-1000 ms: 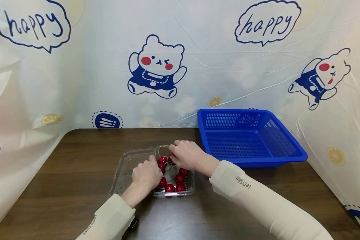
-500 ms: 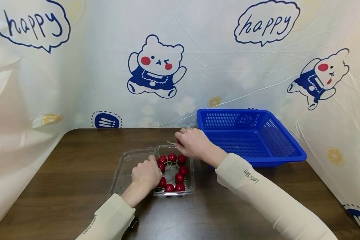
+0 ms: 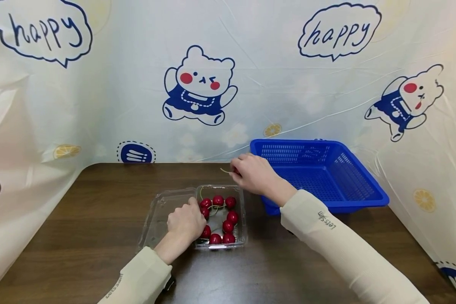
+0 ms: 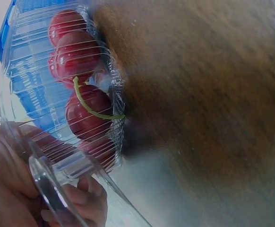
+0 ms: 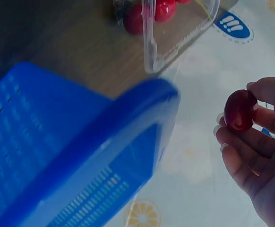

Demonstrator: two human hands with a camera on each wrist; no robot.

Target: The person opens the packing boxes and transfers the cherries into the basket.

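Note:
Between thumb and fingers my right hand (image 3: pixel 254 173) pinches a dark red cherry (image 5: pixel 240 111). In the head view the hand hides this fruit, with a stem poking out on its left; it hangs over the left end of the blue basket (image 3: pixel 361 204). A clear plastic clamshell box (image 3: pixel 216 221) stands mid-table, its lid (image 3: pixel 161 207) folded out to the left. Red cherries (image 3: pixel 228 226) lie around the box's inner edge, some with green stems. My left hand (image 3: pixel 186 219) grips the box at the hinge side, fingers beneath the plastic edge in the left wrist view.
The blue perforated basket stands at the back right, beside the box, with its mesh floor showing. Behind the brown wooden table (image 3: pixel 99 236) hangs a printed cloth (image 3: pixel 137 84) with cartoon bears.
My right hand has lifted a cherry out of the box and moved up and right to the basket's edge. My left hand has stayed at the box.

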